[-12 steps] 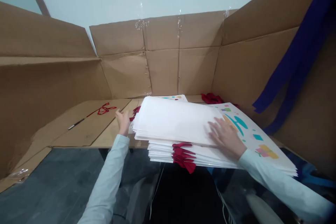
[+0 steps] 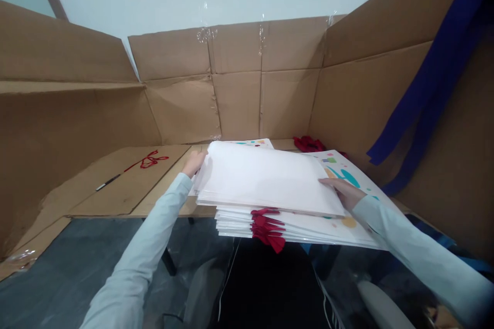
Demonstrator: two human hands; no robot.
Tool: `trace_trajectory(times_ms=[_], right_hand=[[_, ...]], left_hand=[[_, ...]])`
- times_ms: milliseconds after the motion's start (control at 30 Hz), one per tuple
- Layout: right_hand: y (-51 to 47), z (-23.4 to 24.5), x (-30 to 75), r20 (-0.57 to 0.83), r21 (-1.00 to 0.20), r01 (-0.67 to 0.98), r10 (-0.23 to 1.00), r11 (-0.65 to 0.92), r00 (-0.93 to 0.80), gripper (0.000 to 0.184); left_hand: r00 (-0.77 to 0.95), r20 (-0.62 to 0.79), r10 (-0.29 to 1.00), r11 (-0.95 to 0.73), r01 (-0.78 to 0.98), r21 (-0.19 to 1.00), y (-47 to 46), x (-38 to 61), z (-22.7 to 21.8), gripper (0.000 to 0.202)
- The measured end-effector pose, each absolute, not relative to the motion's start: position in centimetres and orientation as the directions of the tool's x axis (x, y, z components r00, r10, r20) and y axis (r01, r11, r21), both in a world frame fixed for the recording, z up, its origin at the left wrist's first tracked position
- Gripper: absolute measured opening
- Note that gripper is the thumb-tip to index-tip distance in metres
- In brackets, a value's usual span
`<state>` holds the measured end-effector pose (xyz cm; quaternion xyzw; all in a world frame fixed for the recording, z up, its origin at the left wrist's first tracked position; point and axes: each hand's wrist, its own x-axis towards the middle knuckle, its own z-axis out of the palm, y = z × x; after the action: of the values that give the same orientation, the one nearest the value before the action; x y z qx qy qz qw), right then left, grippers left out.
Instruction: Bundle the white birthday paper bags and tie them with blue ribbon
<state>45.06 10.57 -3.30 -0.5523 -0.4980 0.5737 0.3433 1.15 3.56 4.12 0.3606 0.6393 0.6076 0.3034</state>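
Observation:
A pile of flat white pieces (image 2: 262, 172), which look like folded paper gift bags, lies in front of me. My left hand (image 2: 195, 163) is closed around its left edge, the fingertips partly hidden. At the right edge, my right hand (image 2: 343, 191) grips the top pieces, its fingers partly out of sight. Beneath them is a lower stack of white bags (image 2: 235, 223), with dark red ribbons (image 2: 268, 229) bunched along its near edge. A bag printed with coloured shapes (image 2: 355, 175) shows to the right, partly covered by my right hand and sleeve.
Cardboard walls (image 2: 239, 97) enclose the table on three sides. A red cord with a dark pen-like stick (image 2: 110, 182) lies at left. Dark red ribbon (image 2: 309, 144) is heaped at the back. Blue strips (image 2: 417, 97) hang at right. The lower stack overhangs the table's front edge.
My left hand has moved right onto the pile's left edge and closed on it. My right hand has slid from the top surface to the right edge and gripped there.

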Motion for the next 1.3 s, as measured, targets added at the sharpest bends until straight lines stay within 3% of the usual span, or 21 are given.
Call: trace_trajectory(times_ms=[133, 200, 300, 367, 433, 600, 767, 867, 1133, 1300], right_hand=[[10.9, -3.5, 45.3, -0.309, -0.951, 0.103, 0.921, -0.292, -0.237, 0.037], [11.1, -3.6, 45.5, -0.310, -0.949, 0.123, 0.927, -0.290, -0.210, 0.039], [11.6, -3.7, 45.8, -0.291, -0.951, 0.152, 0.946, -0.269, -0.143, 0.042], [12.0, -3.5, 45.7, -0.271, -0.958, 0.124, 0.957, -0.258, -0.105, 0.044], [12.2, -3.0, 45.3, -0.256, -0.966, 0.059, 0.959, -0.250, -0.124, 0.045], [12.1, -1.2, 43.9, -0.342, -0.939, 0.030, 0.920, -0.343, -0.190, 0.049], [11.4, -0.7, 43.7, -0.378, -0.919, 0.000, 0.880, -0.395, -0.289, 0.048], [11.3, -0.7, 44.0, -0.377, -0.913, -0.002, 0.848, -0.407, -0.373, 0.047], [11.7, 2.3, 47.0, -0.353, -0.924, -0.018, 0.867, -0.383, -0.353, 0.042], [10.2, 3.2, 50.0, -0.401, -0.894, -0.066, 0.858, -0.442, -0.321, 0.046]], left_hand=[[-0.650, 0.105, 0.752, 0.155, 0.330, 0.931, 3.7, 1.9, 5.3, 0.021], [-0.691, 0.096, 0.717, 0.223, 0.358, 0.907, 3.1, 1.9, 5.3, 0.028], [-0.599, -0.120, 0.792, 0.255, 0.145, 0.956, 1.9, 1.6, 3.9, 0.032], [-0.386, -0.299, 0.873, 0.294, -0.072, 0.953, 1.2, 1.4, 2.5, 0.034], [-0.213, -0.355, 0.910, 0.299, -0.255, 0.920, 0.8, 1.5, 1.1, 0.038], [-0.199, -0.254, 0.947, 0.139, -0.459, 0.878, 0.3, 2.8, 0.0, 0.041], [-0.132, -0.377, 0.917, 0.285, -0.446, 0.848, -0.1, 3.2, 1.1, 0.036], [-0.101, -0.337, 0.936, 0.260, -0.448, 0.856, 0.0, 3.3, 1.7, 0.037], [-0.104, -0.200, 0.974, 0.129, -0.471, 0.873, 1.3, 6.0, 3.6, 0.033], [-0.028, -0.216, 0.976, 0.176, -0.486, 0.856, 0.8, 8.6, 5.2, 0.034]])
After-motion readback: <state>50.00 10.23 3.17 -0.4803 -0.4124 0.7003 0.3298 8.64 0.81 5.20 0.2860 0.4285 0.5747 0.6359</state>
